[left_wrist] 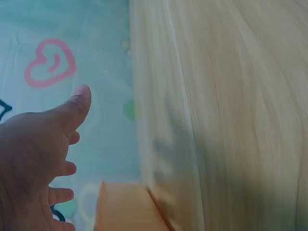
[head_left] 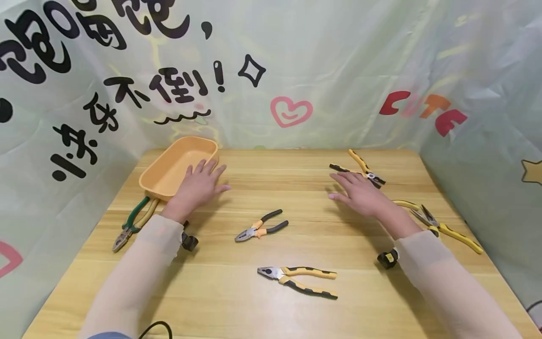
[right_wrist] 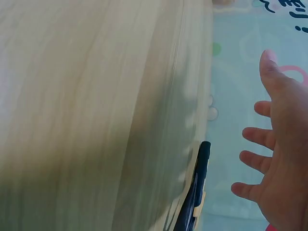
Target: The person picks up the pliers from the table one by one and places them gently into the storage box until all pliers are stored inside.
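Note:
My left hand [head_left: 199, 184] is spread over the right rim of an orange plastic basin [head_left: 163, 169], its fingers straight and holding nothing. In the left wrist view the thumb points up and a corner of the basin [left_wrist: 127, 207] shows below. My right hand [head_left: 360, 194], fingers extended, hovers beside yellow-and-black pliers [head_left: 363, 162] at the back right; their dark handle [right_wrist: 199, 168] shows under the hand in the right wrist view. Between the arms lie small pliers with black-and-orange handles [head_left: 259, 227] and, nearer, larger yellow-and-black combination pliers [head_left: 298, 278].
Green-and-tan handled pliers [head_left: 133, 223] lie left of my left forearm, by the basin. Yellow-handled long-nose pliers [head_left: 440, 227] lie near the right edge, partly behind my right arm. A printed curtain [head_left: 338, 70] hangs behind the wooden table [head_left: 211, 301]. A black cable [head_left: 158, 325] curves at the front.

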Available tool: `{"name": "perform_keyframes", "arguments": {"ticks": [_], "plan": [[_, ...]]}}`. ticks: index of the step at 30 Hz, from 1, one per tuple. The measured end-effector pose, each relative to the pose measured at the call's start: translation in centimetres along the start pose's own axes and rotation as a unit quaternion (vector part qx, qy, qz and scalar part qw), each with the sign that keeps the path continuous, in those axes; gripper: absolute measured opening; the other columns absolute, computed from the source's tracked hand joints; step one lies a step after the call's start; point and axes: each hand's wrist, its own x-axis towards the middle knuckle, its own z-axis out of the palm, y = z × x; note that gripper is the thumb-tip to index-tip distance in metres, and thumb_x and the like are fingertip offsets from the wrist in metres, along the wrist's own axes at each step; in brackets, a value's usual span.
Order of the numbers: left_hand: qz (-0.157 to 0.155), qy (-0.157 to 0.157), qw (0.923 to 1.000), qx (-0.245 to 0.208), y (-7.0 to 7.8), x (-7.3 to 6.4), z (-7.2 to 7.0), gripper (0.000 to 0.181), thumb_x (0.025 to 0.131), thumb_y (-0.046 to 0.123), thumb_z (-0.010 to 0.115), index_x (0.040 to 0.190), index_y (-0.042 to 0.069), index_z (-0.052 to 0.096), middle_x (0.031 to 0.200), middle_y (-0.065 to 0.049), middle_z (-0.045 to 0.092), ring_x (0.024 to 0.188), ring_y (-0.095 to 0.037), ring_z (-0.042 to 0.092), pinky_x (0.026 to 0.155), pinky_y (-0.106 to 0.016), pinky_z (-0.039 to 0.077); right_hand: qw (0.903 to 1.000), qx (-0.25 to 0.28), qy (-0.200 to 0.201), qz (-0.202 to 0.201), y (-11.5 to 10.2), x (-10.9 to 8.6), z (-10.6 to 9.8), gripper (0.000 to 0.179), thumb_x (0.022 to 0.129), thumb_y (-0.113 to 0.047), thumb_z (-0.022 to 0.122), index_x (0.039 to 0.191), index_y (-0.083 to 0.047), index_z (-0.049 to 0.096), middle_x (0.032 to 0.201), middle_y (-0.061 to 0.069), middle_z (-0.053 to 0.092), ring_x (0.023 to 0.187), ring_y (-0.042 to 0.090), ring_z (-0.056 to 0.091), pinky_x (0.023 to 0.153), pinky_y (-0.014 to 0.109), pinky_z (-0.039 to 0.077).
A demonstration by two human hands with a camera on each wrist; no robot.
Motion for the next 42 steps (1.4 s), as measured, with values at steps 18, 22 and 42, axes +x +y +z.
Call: {"name": "perform_keyframes", "arguments": {"ticks": [18,22,42], "plan": [[-0.040,-0.003,0.9989,-0.026,-3.8,-1.2,1.8,0.078,0.102,0.049,0.043,0.155,-0.002,0.016,0.154,-0.025,0.028,0.139,-0.046,0.025,0.109,-0.067,0.018,0.9990,0.012,0.007,-0.042,-2.4,2.5,0.9,0.074,0.099,-0.060,0.040,0.155,-0.013,0.028,0.155,0.018,0.029,0.141,0.043,0.023,0.112,0.061,0.020],[-0.029,0.005,0.9990,-0.034,-4.2,-1.3,2.1,0.073,0.104,0.040,0.045,0.154,-0.004,0.015,0.152,-0.028,0.029,0.138,-0.046,0.028,0.110,-0.066,0.020,0.9987,0.008,0.011,-0.048,-2.9,2.9,0.9,0.075,0.099,-0.060,0.040,0.155,-0.013,0.028,0.154,0.018,0.030,0.141,0.043,0.024,0.113,0.060,0.019],[0.052,0.029,0.9974,-0.040,-4.7,-2.3,2.7,0.070,0.103,0.034,0.050,0.154,-0.003,0.020,0.150,-0.026,0.035,0.134,-0.044,0.037,0.110,-0.054,0.031,0.9963,0.003,0.018,-0.084,-6.4,6.2,1.2,0.076,0.097,-0.064,0.038,0.155,-0.015,0.031,0.154,0.012,0.034,0.140,0.037,0.030,0.114,0.056,0.023]]}}
